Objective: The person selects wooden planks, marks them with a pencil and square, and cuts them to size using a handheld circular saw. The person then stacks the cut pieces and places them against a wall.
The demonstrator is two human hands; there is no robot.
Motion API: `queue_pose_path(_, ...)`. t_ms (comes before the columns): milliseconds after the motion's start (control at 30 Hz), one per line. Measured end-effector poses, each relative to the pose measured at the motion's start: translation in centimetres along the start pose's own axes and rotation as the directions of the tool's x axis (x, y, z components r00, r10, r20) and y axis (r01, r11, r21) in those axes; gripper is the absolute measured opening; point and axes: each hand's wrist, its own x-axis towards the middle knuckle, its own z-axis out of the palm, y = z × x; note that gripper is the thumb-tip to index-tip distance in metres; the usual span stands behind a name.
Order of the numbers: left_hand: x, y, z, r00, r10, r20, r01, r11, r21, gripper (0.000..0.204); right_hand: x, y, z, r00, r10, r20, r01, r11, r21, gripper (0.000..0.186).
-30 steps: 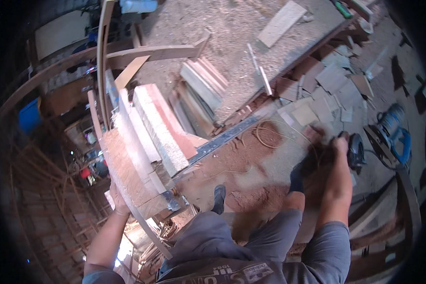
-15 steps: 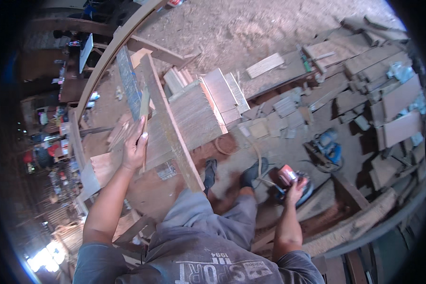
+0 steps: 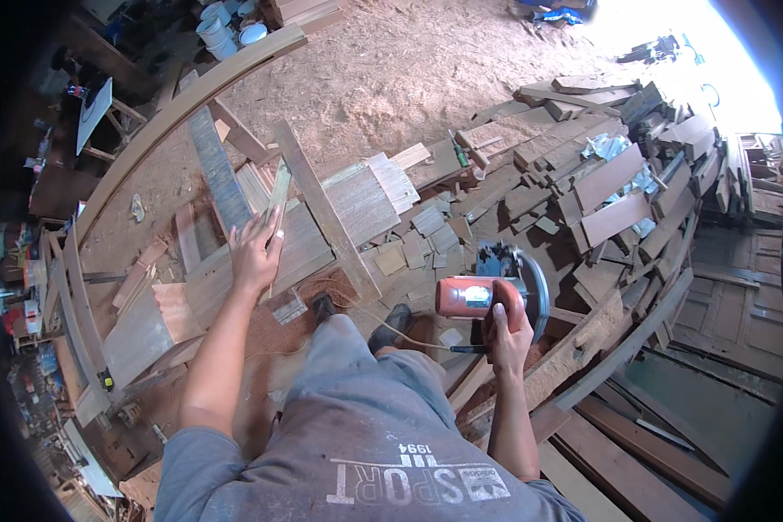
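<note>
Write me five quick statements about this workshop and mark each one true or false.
1. The right hand grips a red circular saw. True.
2. A pale cord trails from the saw. True.
3. The left hand holds the cord. False: it is at a narrow wooden strip.
4. Boards lie piled toward the picture's right. True.
5. White buckets stand at the picture's lower right. False: they are at the upper left.

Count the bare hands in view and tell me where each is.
2: the left hand at a thin wood strip, the right hand gripping the saw. Others, farther off in the clutter, may be hidden.
</note>
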Motion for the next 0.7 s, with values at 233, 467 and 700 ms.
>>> queue_pose_path(233, -0.6, -0.4, 0.1, 0.999, -0.027, 0.021, 0.027, 0.999, 0.034, 0.058, -4.3, -12.3, 4.5, 0.991, -0.033, 0.13, 0.05, 0.99, -0.132, 0.046)
queue_pose_path(467, -0.6, 0.0, -0.1, 0.999, -0.045, 0.021, 0.045, 0.999, 0.017, 0.058, -4.4, -14.8, 11.0, 0.959, -0.119, 0.259, 0.199, 0.93, -0.309, 0.043)
queue_pose_path(700, -0.7, 0.9, -1.0, 0.998, -0.062, 0.02, 0.062, 0.998, 0.003, 0.055, -4.1, -14.1, 14.4, 0.94, -0.027, 0.34, 0.175, 0.895, -0.411, 0.045)
